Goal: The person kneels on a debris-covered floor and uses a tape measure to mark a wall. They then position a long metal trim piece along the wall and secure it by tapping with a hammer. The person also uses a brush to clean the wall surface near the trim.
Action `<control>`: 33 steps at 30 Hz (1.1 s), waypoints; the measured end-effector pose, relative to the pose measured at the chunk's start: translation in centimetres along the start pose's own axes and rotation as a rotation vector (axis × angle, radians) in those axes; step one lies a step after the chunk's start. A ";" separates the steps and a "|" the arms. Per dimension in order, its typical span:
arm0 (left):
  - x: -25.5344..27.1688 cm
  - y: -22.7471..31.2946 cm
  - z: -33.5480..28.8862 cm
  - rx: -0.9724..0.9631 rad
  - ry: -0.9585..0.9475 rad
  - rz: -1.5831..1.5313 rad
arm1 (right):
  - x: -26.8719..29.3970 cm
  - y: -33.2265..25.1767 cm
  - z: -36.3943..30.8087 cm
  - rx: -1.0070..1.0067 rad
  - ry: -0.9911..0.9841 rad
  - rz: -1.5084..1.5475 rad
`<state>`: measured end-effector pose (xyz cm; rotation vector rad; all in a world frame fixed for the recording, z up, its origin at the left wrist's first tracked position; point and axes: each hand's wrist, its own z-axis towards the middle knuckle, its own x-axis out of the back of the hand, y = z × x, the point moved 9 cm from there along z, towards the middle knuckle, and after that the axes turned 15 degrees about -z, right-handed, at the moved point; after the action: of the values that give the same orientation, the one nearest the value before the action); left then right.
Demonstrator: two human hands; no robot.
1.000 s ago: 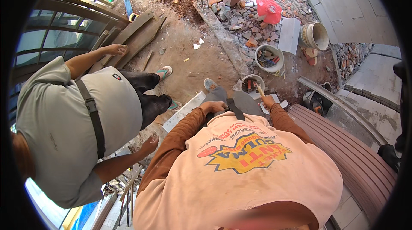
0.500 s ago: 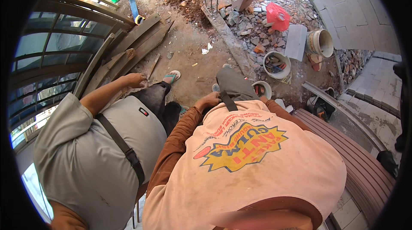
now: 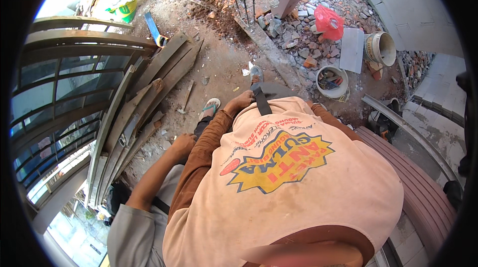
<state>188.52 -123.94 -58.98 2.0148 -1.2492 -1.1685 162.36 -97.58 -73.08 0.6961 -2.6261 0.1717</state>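
My left hand [image 3: 242, 101] is low in front of my body, beside the black strap [image 3: 262, 102] over my peach shirt [image 3: 298, 207]. Its back faces up and its fingertips are hidden, so its grip does not show. Of my right hand [image 3: 309, 103] only a sliver appears past the shirt's edge, with the fingers out of sight. Ahead of the shirt a grey shoe [image 3: 256, 74] stands on the dirt. At my left, close by, is a co-worker in a grey shirt [image 3: 137, 234], whose hand [image 3: 183, 146] hangs near my brown sleeve.
Wooden planks [image 3: 154, 80] and a gridded window frame [image 3: 64, 87] line the left, a blue-bladed handsaw [image 3: 153, 28] beyond them. Rubble [image 3: 298, 43], a red plastic bag [image 3: 328, 23], a bucket of tools [image 3: 332, 82] and a tipped bucket [image 3: 381, 48] lie ahead right. Brown slatted panels [image 3: 408, 187] flank me.
The co-worker has dropped back toward the lower edge and is now partly behind my left arm. A grey shoe now shows ahead. The bucket beside my right hand has gone from sight.
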 end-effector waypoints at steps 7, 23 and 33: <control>6.7 7.2 1.8 0.186 -0.121 0.151 | 6.9 -8.3 2.5 0.002 0.015 0.098; 21.6 14.3 6.3 0.180 -0.400 0.530 | 0.7 -18.1 8.1 -0.141 0.060 0.572; 33.9 17.5 0.4 0.348 -0.612 0.620 | -5.1 -36.0 4.1 0.019 -0.034 -0.124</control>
<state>187.28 -162.08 -59.69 1.2999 -2.3024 -1.3374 182.84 -127.42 -78.49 0.8723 -2.6071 0.1499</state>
